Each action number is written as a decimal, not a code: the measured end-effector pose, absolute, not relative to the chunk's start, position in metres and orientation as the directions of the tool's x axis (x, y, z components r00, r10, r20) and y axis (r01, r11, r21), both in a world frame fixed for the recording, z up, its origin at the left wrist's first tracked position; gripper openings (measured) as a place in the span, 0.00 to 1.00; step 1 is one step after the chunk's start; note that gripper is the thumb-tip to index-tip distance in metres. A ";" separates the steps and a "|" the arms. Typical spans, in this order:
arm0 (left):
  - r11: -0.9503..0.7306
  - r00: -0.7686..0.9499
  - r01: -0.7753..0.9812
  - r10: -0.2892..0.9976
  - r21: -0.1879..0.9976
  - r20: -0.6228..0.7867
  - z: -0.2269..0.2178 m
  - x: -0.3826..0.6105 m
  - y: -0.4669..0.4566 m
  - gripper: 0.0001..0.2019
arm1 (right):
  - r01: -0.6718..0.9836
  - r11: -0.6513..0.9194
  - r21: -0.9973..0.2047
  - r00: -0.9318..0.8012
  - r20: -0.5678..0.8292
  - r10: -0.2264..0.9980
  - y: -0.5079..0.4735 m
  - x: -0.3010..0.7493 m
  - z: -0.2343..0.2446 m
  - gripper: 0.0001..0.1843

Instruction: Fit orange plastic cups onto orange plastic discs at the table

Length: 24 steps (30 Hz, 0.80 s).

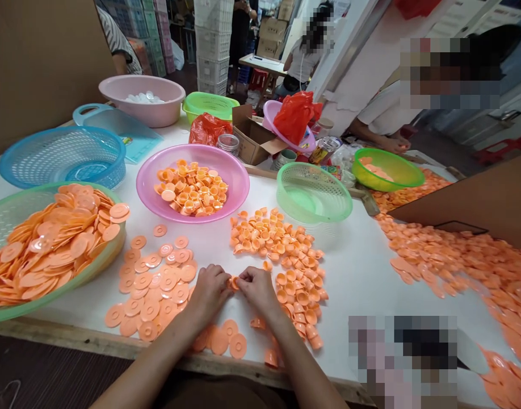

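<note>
Here we go, a long white desk (354,318) packed from end to end, with a great drift of orange discs (452,255) running down its right side beneath a cardboard sheet (469,199). On the left, a large green basket (39,196) is heaped with more of those peach-orange discs, lying overlapped and tilted, and a blue basket (60,156) sits just behind it. Further back, a pink basin (141,108) holds white pieces. Front and centre is a pink bowl (239,170) piled with stubby orange cups (190,190), hollow and small, with a loose heap of cups (273,238) spilling across the desk just in front of it. A green strainer (314,193) stands to the right of that heap, and past it a co-worker's hand (394,146) is working just beyond a lime bowl (388,170). Now to the action: a loose patch of flat discs (154,295) lies by the left hand (209,292), and the cups crowd beside the right hand (258,289). Both hands are curled, knuckles up, fingertips meeting on one small orange piece (234,283), held just above the desk between them and partly hidden by the fingers.
</note>
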<state>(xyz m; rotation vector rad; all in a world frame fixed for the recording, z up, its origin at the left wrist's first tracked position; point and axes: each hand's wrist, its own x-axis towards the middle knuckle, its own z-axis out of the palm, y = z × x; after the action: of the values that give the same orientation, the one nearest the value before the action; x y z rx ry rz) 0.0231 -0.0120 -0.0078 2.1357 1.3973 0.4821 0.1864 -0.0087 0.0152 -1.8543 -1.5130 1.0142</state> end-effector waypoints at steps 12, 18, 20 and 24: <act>-0.030 0.254 0.679 0.947 0.734 -0.197 0.011 0.036 0.015 0.06 | 0.699 -0.168 -0.695 0.052 -0.185 0.981 -0.010 0.177 0.013 0.09; -0.135 0.280 0.721 0.954 0.679 -0.107 0.009 0.036 0.000 0.08 | 0.738 -0.138 -0.661 0.106 -0.088 0.990 -0.021 0.164 0.011 0.10; -0.117 0.275 0.742 0.951 0.660 -0.141 0.010 0.037 -0.003 0.08 | 0.682 -0.139 -0.718 0.080 -0.116 0.990 -0.020 0.167 0.011 0.10; -0.094 0.200 0.738 0.976 0.668 -0.083 0.033 0.031 0.016 0.09 | 0.578 -0.084 -0.812 -0.023 -0.119 0.993 -0.010 0.195 0.020 0.10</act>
<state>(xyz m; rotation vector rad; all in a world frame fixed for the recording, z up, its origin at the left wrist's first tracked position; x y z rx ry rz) 0.0311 0.0158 0.0333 1.8907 1.5939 0.5219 0.1951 -0.0096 0.0199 -1.7098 -1.6455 0.9789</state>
